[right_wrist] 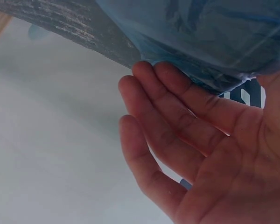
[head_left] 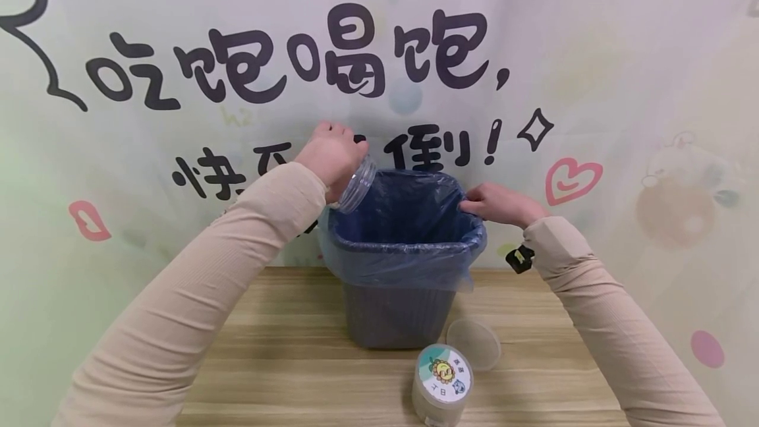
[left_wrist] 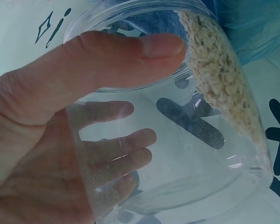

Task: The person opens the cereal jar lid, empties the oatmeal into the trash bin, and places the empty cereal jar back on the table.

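We list: clear jar (left_wrist: 191, 154), tilted, gripped in left hand (head_left: 333, 158), pale flakes (left_wrist: 219, 70) inside; just right of that grip, blue-lined bin (head_left: 398, 315), rim (head_left: 403, 247) held by right hand (head_left: 501, 204).

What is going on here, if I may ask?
A person's left hand grips a clear round plastic jar, tilted at the opening of a blue-grey plastic bin lined with a translucent blue bag. Pale flakes lie inside. The right hand holds the bin's lined edge. On the wood-grain table, a round tub with a sunflower-printed top stands beside a clear disc.
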Demonstrator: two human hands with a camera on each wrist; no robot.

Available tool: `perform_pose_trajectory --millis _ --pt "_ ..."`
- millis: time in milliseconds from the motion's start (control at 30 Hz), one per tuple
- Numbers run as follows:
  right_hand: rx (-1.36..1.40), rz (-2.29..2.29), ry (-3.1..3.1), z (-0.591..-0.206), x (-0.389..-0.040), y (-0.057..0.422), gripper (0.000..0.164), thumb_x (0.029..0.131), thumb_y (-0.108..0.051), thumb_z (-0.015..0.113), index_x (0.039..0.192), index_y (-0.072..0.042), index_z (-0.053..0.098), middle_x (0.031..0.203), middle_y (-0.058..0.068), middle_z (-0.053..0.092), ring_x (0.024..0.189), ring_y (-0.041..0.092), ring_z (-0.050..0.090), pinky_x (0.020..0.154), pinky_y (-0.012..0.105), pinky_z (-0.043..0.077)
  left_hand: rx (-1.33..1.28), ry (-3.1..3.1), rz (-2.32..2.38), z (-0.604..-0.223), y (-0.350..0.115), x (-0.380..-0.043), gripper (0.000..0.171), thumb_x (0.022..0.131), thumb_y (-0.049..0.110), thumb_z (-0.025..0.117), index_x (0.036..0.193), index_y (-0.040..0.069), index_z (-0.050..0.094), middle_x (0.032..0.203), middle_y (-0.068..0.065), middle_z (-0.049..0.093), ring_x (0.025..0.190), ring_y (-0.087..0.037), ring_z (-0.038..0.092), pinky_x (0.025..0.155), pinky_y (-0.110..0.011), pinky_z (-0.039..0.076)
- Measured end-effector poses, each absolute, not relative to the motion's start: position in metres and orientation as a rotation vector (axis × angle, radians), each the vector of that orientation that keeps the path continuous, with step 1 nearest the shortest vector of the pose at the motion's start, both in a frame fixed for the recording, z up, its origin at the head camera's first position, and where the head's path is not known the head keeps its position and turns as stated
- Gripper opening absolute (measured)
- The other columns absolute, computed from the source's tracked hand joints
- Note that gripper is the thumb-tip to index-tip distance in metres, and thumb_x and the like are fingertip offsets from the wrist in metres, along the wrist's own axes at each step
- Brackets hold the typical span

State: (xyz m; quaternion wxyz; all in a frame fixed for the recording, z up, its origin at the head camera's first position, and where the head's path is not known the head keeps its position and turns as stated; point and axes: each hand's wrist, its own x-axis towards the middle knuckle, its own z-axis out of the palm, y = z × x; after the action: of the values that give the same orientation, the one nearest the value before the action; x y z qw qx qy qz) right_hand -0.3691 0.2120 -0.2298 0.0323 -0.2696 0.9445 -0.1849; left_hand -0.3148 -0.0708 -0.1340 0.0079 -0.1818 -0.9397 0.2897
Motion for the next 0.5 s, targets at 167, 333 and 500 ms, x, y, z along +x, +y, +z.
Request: perform_pose_trajectory --millis 167,333,500 --pt "-0.827 -0.582 2.898 -0.2297 -0.3692 0.2116 0.024 0.097 -0.016 0.049 0.085 -0.001 0.063 0.074 0.003 0.056 0.069 0.019 0.052 0.063 0.031 0.042 -0.577 -2.92 0.905 -0.1345 -0.0707 -0.3138 0.083 0.069 0.016 0.079 0.141 0.005 0.039 0.134 -0.019 0.045 0.122 -0.035 0.041 0.103 -0.047 0.031" --pt "-0.841 -0.575 2.905 -0.2296 -0.3688 0.2115 0.024 0.097 -0.015 0.049 0.081 -0.002 0.062 0.071 0.002 0.054 0.067 0.018 0.051 0.061 0.031 0.04 -0.58 -2.914 0.914 -0.1341 -0.0702 -0.3138 0.084 0.07 0.016 0.078 0.143 0.006 0.038 0.134 -0.019 0.045 0.122 -0.035 0.041 0.103 -0.047 0.031" --pt "-0.837 -0.566 2.911 -0.2295 -0.3687 0.2116 0.023 0.096 -0.015 0.049 0.082 -0.002 0.062 0.072 0.002 0.055 0.067 0.018 0.051 0.061 0.031 0.041 -0.58 -2.923 0.915 -0.1343 -0.0698 -0.3148 0.085 0.07 0.017 0.079 0.143 0.006 0.037 0.133 -0.018 0.046 0.121 -0.035 0.042 0.104 -0.047 0.03"
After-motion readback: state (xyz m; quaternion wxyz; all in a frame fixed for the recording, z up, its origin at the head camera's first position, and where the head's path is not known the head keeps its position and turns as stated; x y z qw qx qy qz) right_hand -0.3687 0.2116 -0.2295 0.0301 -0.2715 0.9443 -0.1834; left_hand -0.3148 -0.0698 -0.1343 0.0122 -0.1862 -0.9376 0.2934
